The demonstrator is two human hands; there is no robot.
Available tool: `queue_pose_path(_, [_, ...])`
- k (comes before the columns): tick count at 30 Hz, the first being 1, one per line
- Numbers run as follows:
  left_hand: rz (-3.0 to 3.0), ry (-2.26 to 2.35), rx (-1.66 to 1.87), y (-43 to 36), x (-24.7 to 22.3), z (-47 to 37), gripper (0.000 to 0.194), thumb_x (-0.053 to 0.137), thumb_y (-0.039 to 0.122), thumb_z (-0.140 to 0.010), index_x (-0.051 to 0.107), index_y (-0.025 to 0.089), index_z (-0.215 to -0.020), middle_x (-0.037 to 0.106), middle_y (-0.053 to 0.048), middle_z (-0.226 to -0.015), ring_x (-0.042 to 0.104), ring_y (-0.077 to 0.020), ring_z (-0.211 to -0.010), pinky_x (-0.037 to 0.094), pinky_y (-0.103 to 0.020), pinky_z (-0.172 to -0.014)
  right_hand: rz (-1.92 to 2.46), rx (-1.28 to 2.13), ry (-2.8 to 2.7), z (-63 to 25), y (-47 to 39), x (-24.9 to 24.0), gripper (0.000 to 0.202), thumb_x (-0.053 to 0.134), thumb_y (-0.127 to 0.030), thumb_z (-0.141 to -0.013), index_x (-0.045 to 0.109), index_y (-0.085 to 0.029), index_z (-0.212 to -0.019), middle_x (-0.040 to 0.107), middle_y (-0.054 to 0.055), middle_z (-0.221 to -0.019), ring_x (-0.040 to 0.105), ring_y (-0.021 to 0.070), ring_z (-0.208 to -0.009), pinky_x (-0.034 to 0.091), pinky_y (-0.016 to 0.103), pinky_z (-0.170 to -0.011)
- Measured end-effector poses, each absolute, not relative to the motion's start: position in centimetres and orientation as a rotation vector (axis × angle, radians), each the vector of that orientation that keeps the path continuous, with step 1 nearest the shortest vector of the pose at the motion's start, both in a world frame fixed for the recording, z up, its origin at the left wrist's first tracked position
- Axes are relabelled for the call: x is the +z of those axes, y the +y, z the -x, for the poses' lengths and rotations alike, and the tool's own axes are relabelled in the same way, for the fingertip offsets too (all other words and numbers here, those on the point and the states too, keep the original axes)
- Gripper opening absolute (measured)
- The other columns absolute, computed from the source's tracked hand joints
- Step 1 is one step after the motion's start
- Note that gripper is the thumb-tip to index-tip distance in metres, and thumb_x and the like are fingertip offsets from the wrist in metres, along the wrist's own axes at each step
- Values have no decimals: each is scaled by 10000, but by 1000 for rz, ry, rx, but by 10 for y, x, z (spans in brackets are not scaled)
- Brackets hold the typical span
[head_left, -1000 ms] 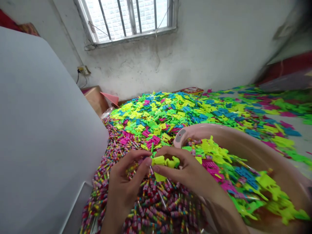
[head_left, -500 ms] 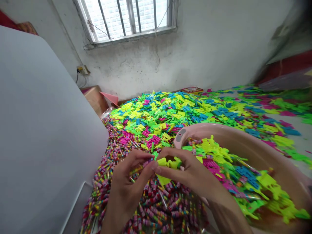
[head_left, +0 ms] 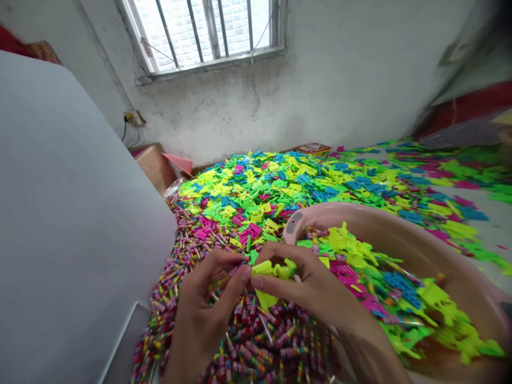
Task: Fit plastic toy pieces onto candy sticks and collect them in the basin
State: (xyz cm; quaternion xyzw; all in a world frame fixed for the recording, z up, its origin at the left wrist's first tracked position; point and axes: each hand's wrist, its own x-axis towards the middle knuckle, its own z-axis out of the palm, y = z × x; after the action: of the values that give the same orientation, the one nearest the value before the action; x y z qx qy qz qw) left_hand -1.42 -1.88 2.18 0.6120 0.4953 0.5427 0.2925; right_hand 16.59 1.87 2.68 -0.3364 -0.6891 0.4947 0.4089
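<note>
Close together in the middle of the head view are both of my hands. My left hand (head_left: 208, 304) pinches a small multicoloured banded stick (head_left: 218, 280) between thumb and fingers; its inner end is partly hidden by the fingertips. My right hand (head_left: 308, 277) grips a bright yellow moulded plastic piece (head_left: 285, 269), with a flat part hanging below the thumb. The end of the yellow piece faces the left fingertips; whether it touches the stick I cannot tell. Below the hands lies a heap of similar banded sticks (head_left: 256, 341).
A pink basin (head_left: 384, 213) on the right holds yellow, green, blue and magenta pieces and some sticks. Behind it rises a large pile of plastic pieces (head_left: 260, 186). A tall white panel (head_left: 80, 213) blocks the left side. A barred window (head_left: 208, 32) is in the far wall.
My left hand has shifted slightly left, its fingertips a little further from the yellow piece. My right hand keeps its grip. The view has turned very slightly.
</note>
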Motion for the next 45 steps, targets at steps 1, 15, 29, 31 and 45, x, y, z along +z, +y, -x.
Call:
queue_pose_path(1, [-1664,1319,1418,-19,22,14,130,694,336,-878,715,208,-887,717,7,-731,678,-127,-672,525,-179,-605,852,1223,-1741,-166,19,27,154,759,-359,-831,695,-220,-840,626,-47,-776,571,107,-720,431,204,-642])
queue_pose_path(15, [-1651,1379,1423,-21,21,18,159,721,375,-855,722,227,-911,722,2,-868,689,-147,-814,544,-190,-687,831,1185,-1776,-165,18,28,115,775,-321,-837,709,-227,-845,663,-62,-800,597,115,-780,413,216,-712])
queue_pose_path(29, [-1716,1385,1301,-25,28,21,117,688,350,-875,700,257,-945,692,2,-904,649,-151,-884,526,-196,-740,836,1110,-1832,-162,16,29,94,755,-311,-860,706,-243,-903,707,-67,-890,618,119,-845,432,223,-798])
queue_pose_path(31, [-1615,1313,1304,-24,27,20,131,706,361,-861,689,249,-926,685,-2,-889,654,-160,-896,532,-200,-735,841,1106,-1829,-162,15,28,94,759,-302,-854,706,-242,-905,711,-63,-903,625,125,-864,437,229,-812])
queue_pose_path(45, [-1494,1320,1416,-29,31,10,192,711,414,-848,691,228,-891,686,-32,-859,656,-185,-848,456,-192,-540,868,1138,-1811,-165,16,31,118,725,-340,-867,695,-226,-879,693,-38,-847,625,148,-801,445,253,-732])
